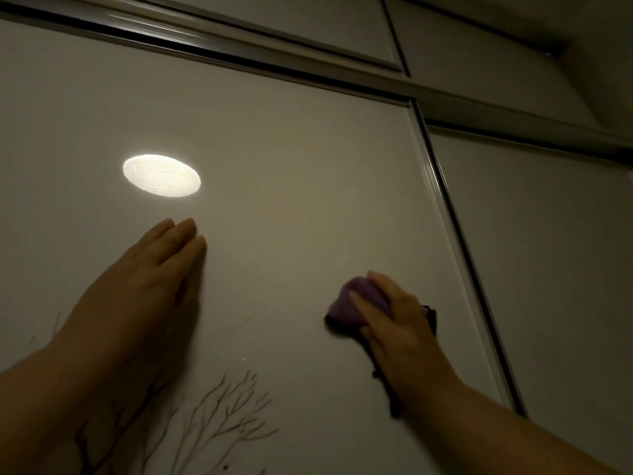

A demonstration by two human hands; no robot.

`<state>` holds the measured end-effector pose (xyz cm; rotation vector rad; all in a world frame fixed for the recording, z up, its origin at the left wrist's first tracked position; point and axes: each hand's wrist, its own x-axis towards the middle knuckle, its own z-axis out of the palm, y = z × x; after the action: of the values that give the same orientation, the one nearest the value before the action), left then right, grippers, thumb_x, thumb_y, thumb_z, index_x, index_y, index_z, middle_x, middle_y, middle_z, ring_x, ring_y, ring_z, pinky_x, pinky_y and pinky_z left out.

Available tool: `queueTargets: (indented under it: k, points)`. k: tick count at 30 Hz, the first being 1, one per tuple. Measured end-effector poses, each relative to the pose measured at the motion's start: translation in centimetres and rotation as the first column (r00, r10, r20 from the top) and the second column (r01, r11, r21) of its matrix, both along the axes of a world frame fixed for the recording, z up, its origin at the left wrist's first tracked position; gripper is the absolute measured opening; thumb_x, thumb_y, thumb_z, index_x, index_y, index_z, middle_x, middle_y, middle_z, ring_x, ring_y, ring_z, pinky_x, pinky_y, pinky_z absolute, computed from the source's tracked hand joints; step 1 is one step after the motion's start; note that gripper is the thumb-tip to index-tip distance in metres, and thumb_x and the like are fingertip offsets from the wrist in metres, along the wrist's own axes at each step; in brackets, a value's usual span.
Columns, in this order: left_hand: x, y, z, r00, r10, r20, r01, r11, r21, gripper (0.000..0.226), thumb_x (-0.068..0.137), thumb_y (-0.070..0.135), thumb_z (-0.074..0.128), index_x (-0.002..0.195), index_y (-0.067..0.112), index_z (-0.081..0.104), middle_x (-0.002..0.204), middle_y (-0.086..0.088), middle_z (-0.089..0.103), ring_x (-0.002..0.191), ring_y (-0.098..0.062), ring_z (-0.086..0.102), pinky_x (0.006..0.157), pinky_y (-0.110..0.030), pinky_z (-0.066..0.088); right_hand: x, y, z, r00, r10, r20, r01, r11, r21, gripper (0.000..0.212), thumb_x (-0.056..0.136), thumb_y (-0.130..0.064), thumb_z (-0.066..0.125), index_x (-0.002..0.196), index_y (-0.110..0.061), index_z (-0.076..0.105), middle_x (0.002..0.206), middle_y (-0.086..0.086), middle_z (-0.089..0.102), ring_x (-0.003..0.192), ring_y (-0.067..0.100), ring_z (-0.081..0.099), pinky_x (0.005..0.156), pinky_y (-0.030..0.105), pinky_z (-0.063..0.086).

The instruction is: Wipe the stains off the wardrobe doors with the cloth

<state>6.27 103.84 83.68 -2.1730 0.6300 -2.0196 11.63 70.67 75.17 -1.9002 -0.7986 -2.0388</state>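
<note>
A pale wardrobe door (291, 186) fills the view, seen from below in dim light. My right hand (394, 323) grips a bunched purple cloth (346, 310) and presses it against the door, right of centre. One dark end of the cloth hangs below my wrist. My left hand (150, 279) lies flat on the door to the left, fingers straight and together. A small white speck (243, 359) shows on the door between my hands. No larger stain can be made out in this light.
A bright oval light spot (161, 180) falls on the door above my left hand. A brown branch pattern (222, 416) is printed low on the door. A dark metal frame (455, 234) divides this door from the neighbouring door (548, 252) on the right. Upper cabinets (308, 25) sit above the top rail.
</note>
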Motion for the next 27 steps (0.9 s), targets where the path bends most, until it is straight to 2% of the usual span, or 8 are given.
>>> queueTargets:
  k: [2,6,13,16,19,21,25,27]
  points:
    - [-0.2,-0.3,0.0,1.0,-0.005,0.005,0.005,1.0,-0.021,0.055,0.079,0.009,0.06,0.132,0.008,0.044,0.14,-0.015,0.041,0.13,-0.031,0.032,0.097,-0.051,0.032,-0.3,-1.7,3.0,0.995,0.091,-0.041,-0.08,0.975,0.207,0.056,0.099,-0.022,0.058,0.136,-0.058,0.036,0.142,-0.01,0.037,0.132,0.024,0.043,0.109,0.046,0.041]
    - [-0.8,-1.9,-0.2,1.0,-0.014,0.014,0.015,0.997,-0.07,0.055,0.082,0.013,0.06,0.134,0.006,0.042,0.143,-0.016,0.037,0.133,-0.032,0.027,0.1,-0.043,0.024,-0.5,0.0,8.4,0.984,0.138,-0.112,-0.054,0.833,0.551,0.047,0.105,-0.025,0.046,0.151,-0.025,0.035,0.148,0.002,0.037,0.125,0.018,0.037,0.105,0.032,0.034]
    - [-0.1,-7.4,-1.7,0.998,-0.055,0.032,0.051,0.992,0.114,0.054,0.081,0.026,0.033,0.124,0.0,0.052,0.132,-0.022,0.049,0.121,-0.04,0.046,0.096,-0.055,0.035,-1.3,4.9,-0.4,1.0,-0.017,-0.02,0.019,0.997,0.081,0.057,0.095,-0.018,0.055,0.145,-0.038,0.037,0.153,-0.013,0.018,0.13,0.023,0.031,0.112,0.033,0.024]
    - [0.1,-8.9,-2.4,0.998,-0.056,0.038,0.051,0.989,0.138,0.051,0.082,0.022,0.031,0.123,0.002,0.053,0.132,-0.02,0.05,0.121,-0.04,0.046,0.095,-0.055,0.034,-1.7,1.1,-4.2,0.964,0.116,-0.238,-0.103,0.992,0.069,0.054,0.103,-0.02,0.056,0.143,-0.051,0.039,0.14,-0.052,0.015,0.133,0.001,0.031,0.099,0.002,0.034]
    - [-0.2,-9.9,-2.6,0.997,-0.07,0.025,0.066,0.988,0.138,0.051,0.082,0.022,0.03,0.124,0.004,0.052,0.133,-0.018,0.05,0.123,-0.037,0.045,0.096,-0.056,0.038,-1.0,-3.9,-1.8,0.977,0.158,-0.141,-0.134,0.977,0.168,0.039,0.102,-0.019,0.055,0.136,-0.037,0.05,0.135,-0.036,0.046,0.125,-0.004,0.049,0.102,0.019,0.046]
    - [-0.2,-10.9,-2.7,0.998,-0.066,0.018,0.063,0.989,0.131,0.051,0.081,0.024,0.031,0.124,0.005,0.053,0.133,-0.016,0.051,0.123,-0.035,0.045,0.095,-0.054,0.039,-0.3,-5.6,2.1,0.984,0.159,-0.082,-0.125,0.941,0.316,0.044,0.103,-0.029,0.052,0.144,-0.042,0.042,0.136,-0.019,0.042,0.122,0.005,0.046,0.105,0.034,0.046]
    - [0.2,-13.4,-2.4,0.998,-0.064,0.006,0.063,0.993,0.098,0.05,0.082,0.023,0.034,0.125,0.005,0.053,0.133,-0.016,0.05,0.123,-0.035,0.046,0.096,-0.052,0.037,0.9,-5.0,9.5,0.984,0.143,-0.108,-0.084,0.9,0.427,0.05,0.104,-0.03,0.049,0.153,-0.029,0.035,0.141,-0.003,0.036,0.123,0.015,0.04,0.096,0.01,0.029]
    - [0.6,-14.3,-2.2,0.999,-0.045,0.014,0.044,0.997,0.069,0.048,0.082,0.017,0.042,0.127,0.004,0.05,0.135,-0.017,0.048,0.124,-0.036,0.044,0.097,-0.051,0.033,0.8,-3.5,9.8,0.998,0.004,-0.059,0.013,0.96,0.28,0.046,0.103,-0.021,0.051,0.148,-0.02,0.045,0.152,0.003,0.034,0.13,0.026,0.036,0.11,0.019,0.025]
